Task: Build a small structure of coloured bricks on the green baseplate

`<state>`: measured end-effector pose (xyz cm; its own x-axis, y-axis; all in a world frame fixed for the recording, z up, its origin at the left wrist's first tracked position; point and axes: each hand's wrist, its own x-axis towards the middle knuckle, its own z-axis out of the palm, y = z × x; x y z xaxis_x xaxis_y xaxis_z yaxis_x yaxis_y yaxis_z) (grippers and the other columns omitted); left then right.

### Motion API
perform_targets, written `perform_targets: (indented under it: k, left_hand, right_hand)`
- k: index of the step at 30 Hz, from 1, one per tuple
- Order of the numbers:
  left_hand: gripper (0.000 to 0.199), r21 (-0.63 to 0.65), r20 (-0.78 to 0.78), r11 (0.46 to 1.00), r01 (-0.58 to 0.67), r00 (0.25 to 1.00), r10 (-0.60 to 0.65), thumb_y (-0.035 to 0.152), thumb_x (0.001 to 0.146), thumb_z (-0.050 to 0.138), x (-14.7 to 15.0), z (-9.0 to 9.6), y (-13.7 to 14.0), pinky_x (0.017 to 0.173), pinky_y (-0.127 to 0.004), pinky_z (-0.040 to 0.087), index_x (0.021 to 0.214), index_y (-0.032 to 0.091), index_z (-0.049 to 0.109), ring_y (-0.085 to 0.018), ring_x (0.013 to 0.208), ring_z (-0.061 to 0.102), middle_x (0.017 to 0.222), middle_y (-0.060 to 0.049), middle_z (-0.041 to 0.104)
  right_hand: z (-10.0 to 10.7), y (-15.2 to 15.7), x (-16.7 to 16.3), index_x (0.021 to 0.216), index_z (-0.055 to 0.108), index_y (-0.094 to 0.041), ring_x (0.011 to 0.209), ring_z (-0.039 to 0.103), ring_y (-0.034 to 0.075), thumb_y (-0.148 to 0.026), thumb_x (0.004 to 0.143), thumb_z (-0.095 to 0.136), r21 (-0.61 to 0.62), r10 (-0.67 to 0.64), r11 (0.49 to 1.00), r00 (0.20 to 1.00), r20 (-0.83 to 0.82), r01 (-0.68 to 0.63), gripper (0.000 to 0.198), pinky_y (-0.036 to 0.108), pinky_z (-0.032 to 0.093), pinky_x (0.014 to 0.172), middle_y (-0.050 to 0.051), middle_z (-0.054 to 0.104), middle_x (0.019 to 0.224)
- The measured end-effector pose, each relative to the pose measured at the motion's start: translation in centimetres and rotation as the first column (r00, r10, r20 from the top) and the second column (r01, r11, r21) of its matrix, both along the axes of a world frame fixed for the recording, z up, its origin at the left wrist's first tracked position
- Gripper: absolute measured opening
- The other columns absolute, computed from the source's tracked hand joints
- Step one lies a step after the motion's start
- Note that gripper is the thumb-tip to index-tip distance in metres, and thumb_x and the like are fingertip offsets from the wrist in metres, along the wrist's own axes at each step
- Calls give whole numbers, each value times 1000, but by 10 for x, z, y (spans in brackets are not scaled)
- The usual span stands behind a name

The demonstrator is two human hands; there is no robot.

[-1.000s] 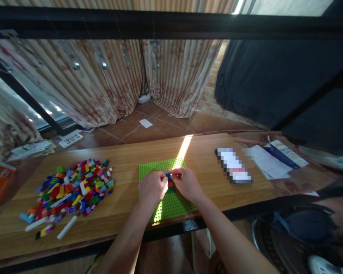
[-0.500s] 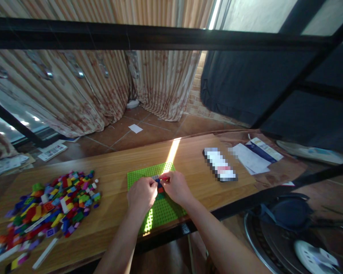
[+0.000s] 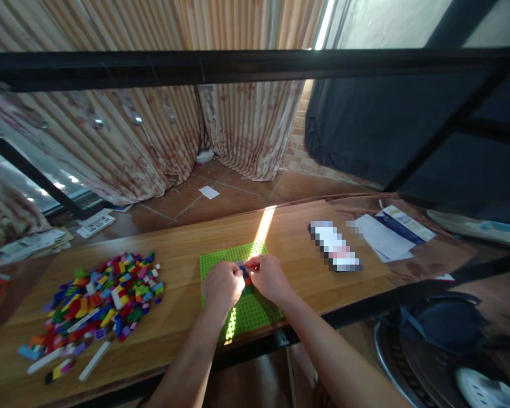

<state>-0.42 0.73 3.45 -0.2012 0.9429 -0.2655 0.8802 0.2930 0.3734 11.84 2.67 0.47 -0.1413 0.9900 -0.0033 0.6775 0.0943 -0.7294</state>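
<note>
A green studded baseplate (image 3: 259,314) lies on the wooden table beneath both hands. Near its middle sit a few small bricks, among them a blue brick (image 3: 243,270) and an orange brick (image 3: 247,281), partly covered by fingers. My left hand (image 3: 223,284) is closed at the left of these bricks, thumb and fingertips together by the blue one; what they grip is hidden. From the right, my right hand (image 3: 271,279) pinches a small red brick (image 3: 251,263) above the others. Whether the red brick touches those below, I cannot tell.
A heap of mixed coloured bricks (image 3: 106,300) spreads over the left of the table (image 3: 178,283). A phone (image 3: 335,245) with a blurred screen and some papers (image 3: 382,238) lie to the right. A black metal bar (image 3: 255,65) crosses beyond the table.
The camera view has turned slightly left, so everything appears farther right. Both hands keep their place over the baseplate; only small finger movement shows around the bricks.
</note>
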Motion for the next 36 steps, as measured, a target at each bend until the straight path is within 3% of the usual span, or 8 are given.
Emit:
perform_targets:
  k: [6,11,13,15,18,22,31,36]
  left_hand:
    - [25,45,15,999,28,999,-29,31,83,50,0,-5,-4,59,-28,40,78,22,73,-22,76,66,78,-8,72]
    - [26,143,99,986,83,990,-98,30,86,49,-6,1,-18,67,-29,45,82,21,73,-22,81,66,83,-8,73]
    - [25,191,122,979,68,988,-92,30,87,49,-14,5,-22,71,-28,46,85,20,72,-21,84,66,85,-8,73]
    - [26,245,118,969,22,992,-53,29,87,48,-25,9,-25,74,-28,47,88,20,72,-20,84,65,87,-6,73]
    - [27,285,102,957,-55,994,26,26,88,45,-45,12,-27,75,-28,48,90,21,71,-19,83,65,87,-6,73]
    - [25,315,91,939,-138,989,115,26,87,47,-73,13,-31,75,-29,48,90,20,71,-19,80,65,86,-6,72]
    - [21,438,84,849,-294,954,287,19,84,51,-163,14,-55,79,-29,48,91,18,70,-19,84,65,90,-7,72]
    - [39,444,25,792,-419,889,457,7,72,55,-225,13,-78,92,-35,45,109,16,68,-25,102,62,109,-12,69]
  right_hand:
    - [-4,-1,2,80,75,-21,79,67,17,-12,74,56,46,44,998,999,20,-45,22,25,47,71,3,75,82]
    - [-8,-9,8,91,73,-20,65,64,17,-23,81,52,85,34,995,991,126,-45,23,27,47,63,4,72,76]
    - [-12,-9,10,93,71,-20,71,65,20,-32,84,51,197,25,979,984,179,-61,25,32,48,66,7,71,83]
    - [-18,-8,9,102,67,-19,93,64,26,-43,84,53,374,87,914,977,193,-156,33,39,50,79,12,68,103]
    - [-27,-11,2,122,57,-17,112,55,31,-51,83,55,509,209,800,943,260,-318,52,48,48,87,17,59,123]
    - [-38,-16,-11,131,48,-17,119,50,34,-52,83,57,553,293,704,892,345,-446,61,53,45,91,18,56,126]
    - [-42,-1,-12,130,49,-19,114,54,31,-54,85,53,534,333,685,865,375,-496,58,50,46,92,15,59,123]
    - [-45,2,-10,128,50,-18,112,56,31,-57,84,53,526,342,680,855,390,-511,59,48,48,90,15,59,122]
